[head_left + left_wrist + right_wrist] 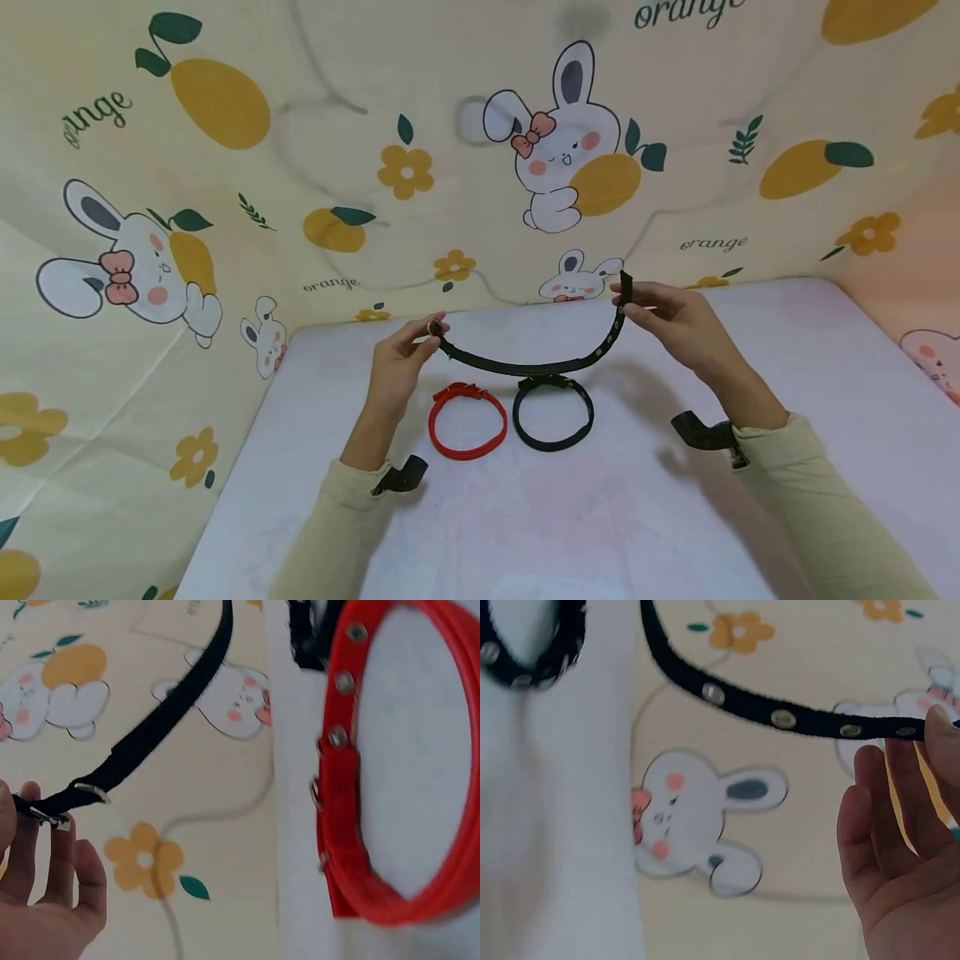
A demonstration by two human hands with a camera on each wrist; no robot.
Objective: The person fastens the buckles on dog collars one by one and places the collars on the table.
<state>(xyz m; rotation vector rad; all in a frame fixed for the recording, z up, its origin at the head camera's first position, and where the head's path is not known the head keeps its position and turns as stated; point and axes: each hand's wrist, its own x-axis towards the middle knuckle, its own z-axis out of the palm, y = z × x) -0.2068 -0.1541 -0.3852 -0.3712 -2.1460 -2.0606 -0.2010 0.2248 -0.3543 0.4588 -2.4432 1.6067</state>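
Toward the far side of the table (600,533), you are holding a black strap (525,367) stretched between your two hands, its long axis running left to right and its middle sagging in a shallow curve. Your left hand (396,367) is pinching the end with the buckle (49,819) between thumb and fingers; your right hand (678,325) is pinching the opposite end, just short of its tip, beside the row of eyelets (784,718). So buckle and eyelets are facing each other across the gap, well apart, with each hand controlling one end and neither being nearer the strap as a whole. On the near side of the strap, a red collar (465,455) is lying closed at left, nearer your left hand, and a black collar (552,446) is lying closed just to its right. Whether the sagging middle is touching the black collar, you cannot tell.
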